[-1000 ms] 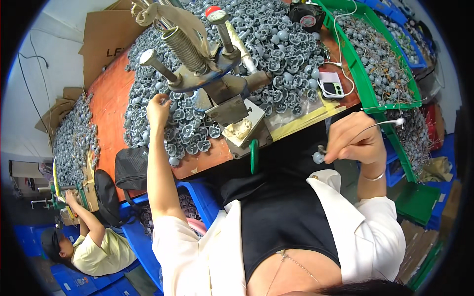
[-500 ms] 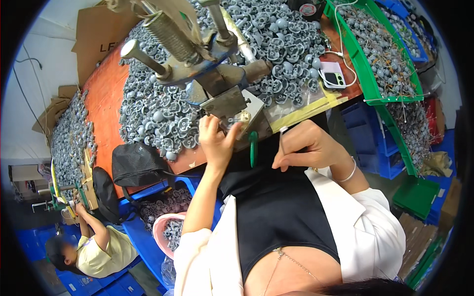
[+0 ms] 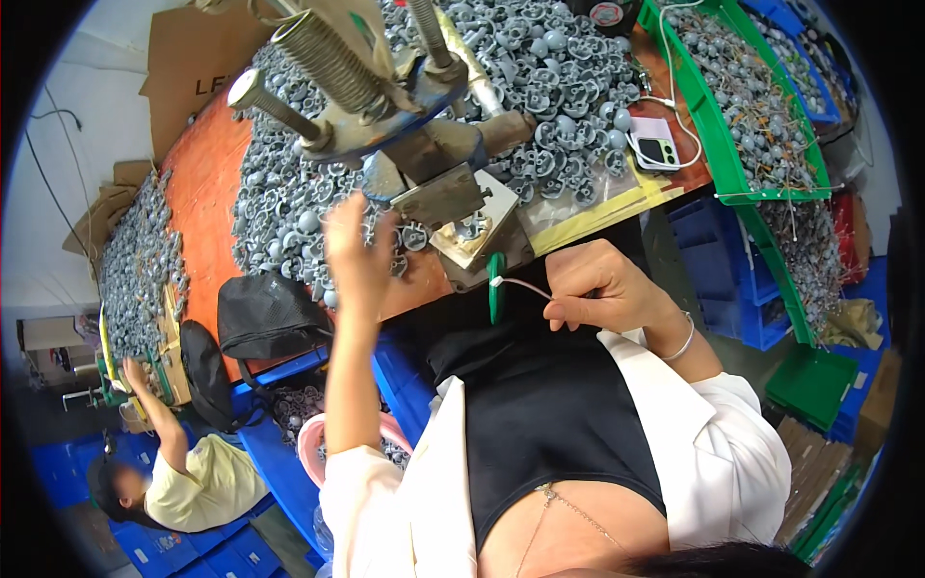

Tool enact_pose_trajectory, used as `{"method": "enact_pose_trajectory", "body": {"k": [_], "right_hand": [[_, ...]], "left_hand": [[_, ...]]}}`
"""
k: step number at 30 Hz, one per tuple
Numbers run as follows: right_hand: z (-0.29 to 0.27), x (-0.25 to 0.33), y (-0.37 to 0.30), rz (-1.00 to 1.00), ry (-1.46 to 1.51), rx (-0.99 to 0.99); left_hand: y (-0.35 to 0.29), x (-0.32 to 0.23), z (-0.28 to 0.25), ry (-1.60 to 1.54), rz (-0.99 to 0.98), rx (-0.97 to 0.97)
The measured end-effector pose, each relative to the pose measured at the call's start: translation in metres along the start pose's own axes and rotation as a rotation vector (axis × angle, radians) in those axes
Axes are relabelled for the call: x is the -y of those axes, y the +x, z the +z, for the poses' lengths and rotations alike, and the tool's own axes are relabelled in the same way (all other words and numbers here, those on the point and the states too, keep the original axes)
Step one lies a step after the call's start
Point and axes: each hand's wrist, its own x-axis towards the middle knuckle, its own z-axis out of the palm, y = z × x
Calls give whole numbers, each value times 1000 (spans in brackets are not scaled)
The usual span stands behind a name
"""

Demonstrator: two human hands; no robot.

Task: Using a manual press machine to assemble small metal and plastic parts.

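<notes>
My left hand (image 3: 356,255), smeared by motion, is over the near edge of a heap of grey plastic parts (image 3: 308,197). Its fingers are too blurred to show whether they hold anything. My right hand (image 3: 602,284) is closed around a thin pale cable (image 3: 528,285), whose small white end points left beside an upright green ring-shaped piece (image 3: 496,301). Between my hands stands a metal press (image 3: 424,159) with a coil spring and bolts. Beneath its block, a cream-coloured fixture (image 3: 453,248) holds what looks like a grey part.
A white phone-like device (image 3: 655,146) with a cord lies on the table's right. Green trays (image 3: 689,91) of grey balls and wires stand beyond. At left are a black bag (image 3: 270,318), a pink basin (image 3: 310,448) and a co-worker in a yellow shirt (image 3: 207,486).
My left hand has moved left, away from the press fixture, uncovering it. The cable in my right hand now stretches out leftward. The co-worker's arm has shifted.
</notes>
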Motion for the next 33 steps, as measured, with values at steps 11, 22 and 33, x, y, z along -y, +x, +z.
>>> {"method": "enact_pose_trajectory", "body": {"k": [11, 22, 33], "right_hand": [[10, 10, -6, 296, 87, -149], [32, -27, 16, 672, 275, -101], [53, -44, 30, 719, 318, -108]], "left_hand": [[71, 195, -27, 547, -208, 153], [-10, 0, -16, -1867, -822, -67], [-54, -69, 22, -1896, -722, -146]]}}
